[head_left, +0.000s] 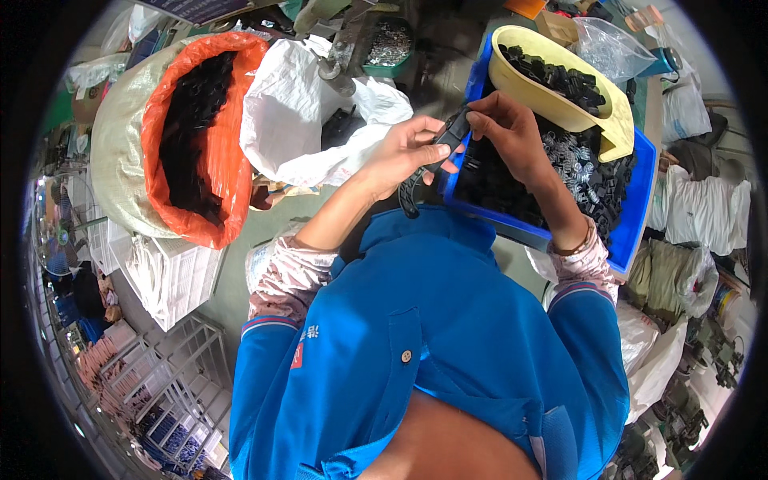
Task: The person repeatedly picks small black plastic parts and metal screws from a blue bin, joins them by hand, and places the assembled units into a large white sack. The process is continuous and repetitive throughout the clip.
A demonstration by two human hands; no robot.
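Note:
In front of my chest, my left hand (408, 152) is closed around a long black plastic part (454, 134) with a curved, ribbed lower end that hangs below the fingers. My right hand (512, 132) pinches at the upper end of the same part with thumb and fingertips. Whether a smaller piece sits between those fingertips is too small to tell. Beneath my right hand and wrist is a blue tray (645, 172), which holds metal springs (572, 160) and many small black pieces. A yellow scoop-shaped container (512, 40) with more black pieces rests over the tray's far part.
To the left stands a large woven sack (120, 144) with an orange lining (220, 196), full of black parts. Beside it is an open white bag (276, 112). A green container (384, 70) of small metal pieces is at the back. White crates (172, 280) stand lower left.

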